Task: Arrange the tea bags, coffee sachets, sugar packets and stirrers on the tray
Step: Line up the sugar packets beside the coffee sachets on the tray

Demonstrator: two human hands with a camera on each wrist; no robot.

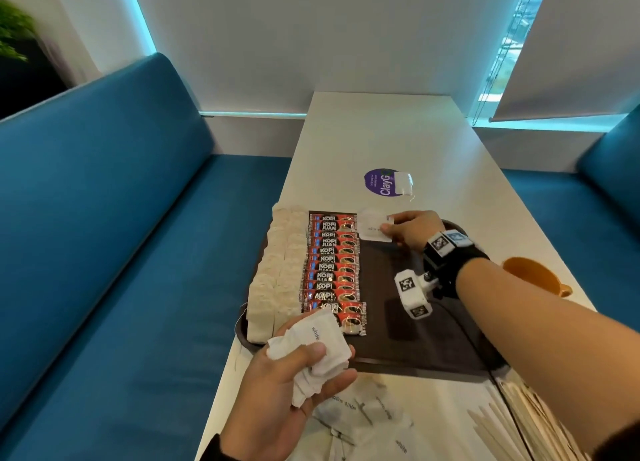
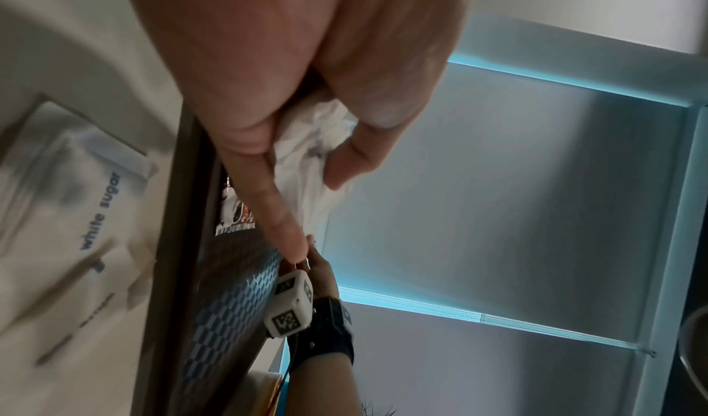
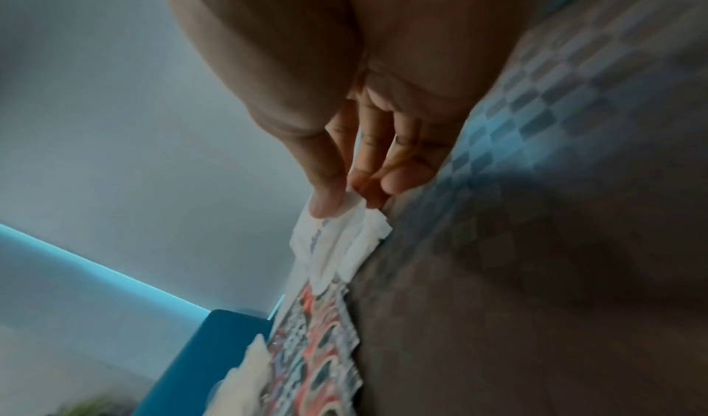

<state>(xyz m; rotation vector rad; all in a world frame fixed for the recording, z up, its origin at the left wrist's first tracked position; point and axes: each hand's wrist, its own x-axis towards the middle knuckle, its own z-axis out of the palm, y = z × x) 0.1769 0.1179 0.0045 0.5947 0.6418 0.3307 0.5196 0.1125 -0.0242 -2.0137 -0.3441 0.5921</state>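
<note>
A dark brown tray (image 1: 426, 339) lies on the white table. Two columns of white tea bags (image 1: 277, 273) fill its left side, and a column of red coffee sachets (image 1: 332, 266) runs beside them. My right hand (image 1: 410, 230) pinches a white sugar packet (image 1: 372, 230) at the tray's far end, right of the sachets; the right wrist view shows the packet (image 3: 337, 241) touching the tray. My left hand (image 1: 294, 384) grips a bunch of sugar packets (image 1: 311, 343) above the tray's near left corner. Loose sugar packets (image 1: 363, 422) and wooden stirrers (image 1: 495, 429) lie on the table in front.
One stray tea bag (image 1: 403, 183) lies on a purple round sticker (image 1: 379, 181) beyond the tray. An orange cup (image 1: 535, 275) stands right of the tray. Blue bench seats (image 1: 121, 218) flank the table on both sides.
</note>
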